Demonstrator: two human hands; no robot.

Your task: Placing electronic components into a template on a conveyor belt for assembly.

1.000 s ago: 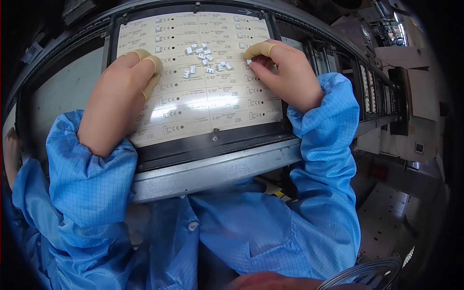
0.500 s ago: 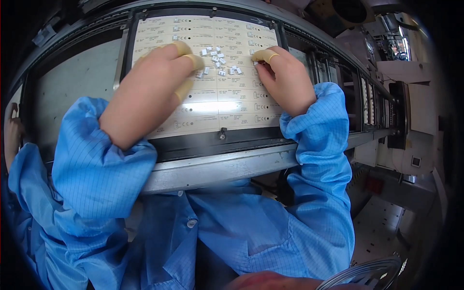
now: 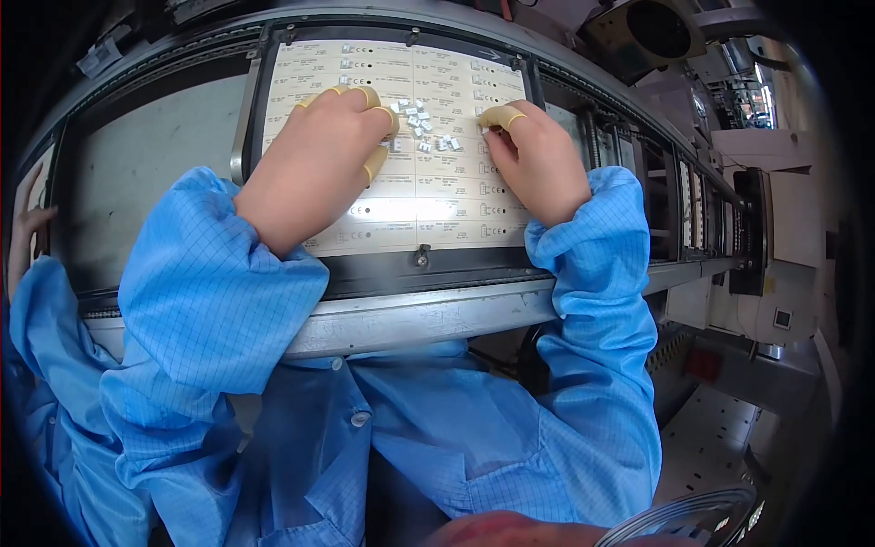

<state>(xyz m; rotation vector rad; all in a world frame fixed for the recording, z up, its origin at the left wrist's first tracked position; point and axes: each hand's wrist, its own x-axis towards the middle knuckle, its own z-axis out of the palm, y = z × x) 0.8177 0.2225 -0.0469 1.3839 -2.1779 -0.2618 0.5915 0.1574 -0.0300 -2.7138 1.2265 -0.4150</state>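
A cream-coloured panel [image 3: 392, 211], printed in rows of repeated label-like blocks, lies in a dark frame before me. Small white connector-like pieces [image 3: 420, 119] sit loose in a heap at its middle, and others stand in rows along it. My left hand [image 3: 314, 150], with yellow finger cots, bends over the panel's left column. Its fingers are curled and its thumb is apart, beside a few loose pieces; what the fingertips hold is hidden. At the right column my right hand [image 3: 538, 155], also in finger cots, pinches a small white piece, mostly covered by the fingers.
A metal rail [image 3: 428, 319] runs along the near edge of the frame, with conveyor track at both sides. A screw post [image 3: 422, 256] rises from the frame's near bar. At the far left another person's hand [image 3: 32, 219] and blue sleeve show. Machinery stands at the right.
The view has shifted slightly. My left hand has moved a little to the right and away from me over the panel. My right hand keeps its place at the right column.
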